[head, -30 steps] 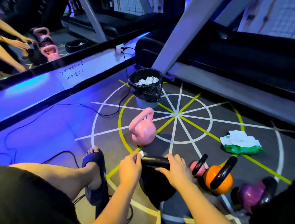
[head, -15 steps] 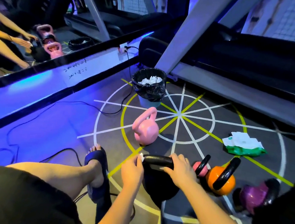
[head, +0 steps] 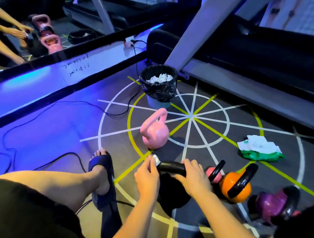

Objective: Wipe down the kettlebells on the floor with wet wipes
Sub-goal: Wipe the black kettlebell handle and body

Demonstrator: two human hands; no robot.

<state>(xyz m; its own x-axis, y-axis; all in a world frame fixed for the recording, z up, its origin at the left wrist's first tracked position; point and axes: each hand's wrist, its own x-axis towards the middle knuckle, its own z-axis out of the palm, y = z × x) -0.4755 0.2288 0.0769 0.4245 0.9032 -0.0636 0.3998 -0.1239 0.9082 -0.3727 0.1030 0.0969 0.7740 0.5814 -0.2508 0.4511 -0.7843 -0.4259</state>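
Observation:
A black kettlebell [head: 172, 194] stands on the floor right in front of me. My right hand [head: 194, 176] grips the right end of its handle. My left hand [head: 147, 177] pinches a white wet wipe [head: 156, 158] against the handle's left end. A pink kettlebell [head: 155, 132] stands upright just beyond. To the right sit a small pink kettlebell [head: 211, 174], an orange kettlebell [head: 235, 188] and a purple kettlebell [head: 272, 203], all with black handles. A green pack of wet wipes [head: 260, 148] lies open farther right.
A bin [head: 158, 87] lined with a black bag holds used wipes, beyond the pink kettlebell. Treadmill frames [head: 250, 85] run along the back right. A mirror wall [head: 45, 39] stands on the left, with black cables [head: 39, 114] on the floor. My sandalled left foot [head: 102, 173] rests beside the black kettlebell.
The wipe in my left hand has shifted slightly along the left end of the black handle. My right hand keeps its grip. The view has drifted a little.

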